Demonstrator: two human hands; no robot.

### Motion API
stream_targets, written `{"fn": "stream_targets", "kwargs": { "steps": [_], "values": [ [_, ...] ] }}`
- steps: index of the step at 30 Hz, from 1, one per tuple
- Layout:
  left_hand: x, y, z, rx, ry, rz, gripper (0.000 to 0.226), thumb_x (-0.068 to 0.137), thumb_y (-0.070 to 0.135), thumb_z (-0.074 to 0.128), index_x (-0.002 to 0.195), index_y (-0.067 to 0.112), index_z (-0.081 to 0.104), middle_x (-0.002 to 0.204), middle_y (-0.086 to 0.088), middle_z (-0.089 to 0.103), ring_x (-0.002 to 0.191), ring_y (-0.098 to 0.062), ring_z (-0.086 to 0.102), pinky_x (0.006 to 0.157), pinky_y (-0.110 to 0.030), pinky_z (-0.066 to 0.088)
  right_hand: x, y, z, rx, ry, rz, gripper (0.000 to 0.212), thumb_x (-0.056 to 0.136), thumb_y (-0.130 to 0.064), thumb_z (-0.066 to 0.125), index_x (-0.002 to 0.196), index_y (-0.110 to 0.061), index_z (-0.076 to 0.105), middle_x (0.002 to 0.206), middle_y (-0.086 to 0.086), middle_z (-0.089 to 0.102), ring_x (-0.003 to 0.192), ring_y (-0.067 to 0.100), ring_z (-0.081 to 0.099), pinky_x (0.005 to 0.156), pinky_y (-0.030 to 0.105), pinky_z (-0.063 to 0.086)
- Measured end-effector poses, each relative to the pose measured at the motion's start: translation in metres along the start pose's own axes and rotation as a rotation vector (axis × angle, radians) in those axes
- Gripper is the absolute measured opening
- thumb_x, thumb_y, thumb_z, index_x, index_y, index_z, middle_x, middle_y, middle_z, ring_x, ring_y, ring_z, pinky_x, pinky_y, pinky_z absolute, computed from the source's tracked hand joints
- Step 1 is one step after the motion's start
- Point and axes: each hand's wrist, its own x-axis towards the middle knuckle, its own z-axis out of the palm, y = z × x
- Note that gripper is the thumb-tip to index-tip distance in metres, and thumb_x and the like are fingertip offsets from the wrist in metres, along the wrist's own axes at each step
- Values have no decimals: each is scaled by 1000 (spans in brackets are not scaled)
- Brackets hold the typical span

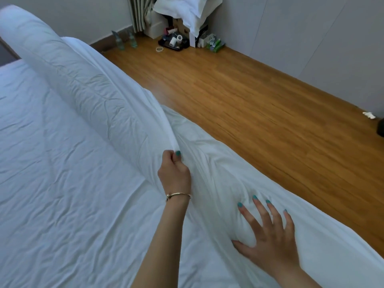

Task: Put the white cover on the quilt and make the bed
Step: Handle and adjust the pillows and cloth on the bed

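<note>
A: What's taking up most of the frame?
B: The bed (52, 194), filling the left and bottom, w/ the quilt (83, 84) lying folded over in a long roll running from upper left toward centre.
A: And the white cover (207, 154)?
B: Trailing along the bed's right edge, centre to lower right, beside the wood floor (249, 100). Prob. bunched there for feeding the quilt in (can't tell where one layer ends, all white).
A: Hands?
B: Left hand (174, 173), centre frame, is pinching a fabric edge and lifting it, likely opening a gap. Right hand (268, 238), lower right, is lying w/ fingers spread, pressing a padded lump down, prob. keeping it from sliding.
</note>
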Motion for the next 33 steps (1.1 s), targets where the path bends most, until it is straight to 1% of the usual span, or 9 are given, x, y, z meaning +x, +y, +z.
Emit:
{"fn": "stream_targets", "kwargs": {
  "steps": [4, 6, 8, 12, 18, 20, 23, 27, 33],
  "values": [
    [-2, 2, -13, -407, -46, -300, 38, 102, 22, 44, 66, 16, 33, 62, 6, 30, 55, -9, 28, 55, -21, 28, -1, -2, 1, -32, 7, 2, 93, 64, -85, 50, 143, -37, 38, 146, 10, 47, 129, 40, 47, 104, 64, 27],
    [1, -1, -19, -422, -97, -297, 29, 94, 36, 58, 79, 14, 49, 70, 8, 46, 61, -8, 44, 58, -17, 38, -2, -3, 1, -41, 5, 4, 94, 63, -86, 49, 142, -36, 38, 146, 10, 46, 129, 40, 46, 104, 64, 26],
    [10, -21, -37, -359, 41, -231, 23, 90, 31, 67, 94, 10, 60, 82, 3, 60, 73, -12, 54, 63, -11, 43, -2, -1, 2, -50, 8, 3, 96, 62, -86, 49, 142, -36, 37, 147, 10, 44, 130, 40, 45, 105, 64, 26],
    [28, -108, -94, -231, 414, -390, 29, 95, 28, 60, 100, 1, 66, 94, -14, 64, 88, -20, 55, 76, -27, 40, -1, 2, 2, -59, 71, -21, 93, 62, -83, 53, 141, -36, 39, 146, 9, 46, 129, 39, 46, 105, 63, 27],
    [40, -158, -53, 230, 4, -532, 28, 103, 32, 32, 99, 7, 44, 91, -21, 56, 94, -41, 58, 72, -40, 38, -3, -7, 13, -90, 184, -60, 90, 63, -78, 59, 140, -34, 42, 143, 12, 49, 126, 41, 49, 103, 63, 28],
    [48, -147, -41, 402, 21, -517, 20, 100, 21, 37, 113, 7, 43, 106, -19, 55, 105, -40, 56, 77, -44, 39, 0, -4, 13, -87, 183, -62, 90, 65, -79, 57, 141, -34, 39, 143, 12, 49, 126, 41, 48, 104, 63, 27],
    [6, -102, -20, 394, 368, 82, 41, 81, 1, 49, 122, 3, 52, 120, -18, 53, 114, -34, 47, 100, -40, 34, -1, -1, 14, -101, 166, -45, 92, 66, -81, 56, 143, -35, 37, 144, 11, 49, 126, 40, 49, 104, 62, 27],
    [-98, -67, 27, 329, -273, 1097, 35, 96, 26, 42, 124, 16, 59, 132, -9, 57, 129, -27, 48, 112, -50, 29, 0, -2, 9, -87, 156, -68, 82, 72, -77, 54, 137, -29, 42, 145, 10, 48, 128, 38, 48, 105, 61, 30],
    [-104, -105, 44, 618, -346, 1126, 48, 95, 36, 33, 136, 21, 54, 143, -4, 51, 137, -23, 42, 111, -55, 27, -46, 37, -10, 38, 144, -147, 75, 83, -68, 53, 147, -32, 38, 155, 3, 36, 142, 29, 35, 108, 58, 33]
  ]
}}
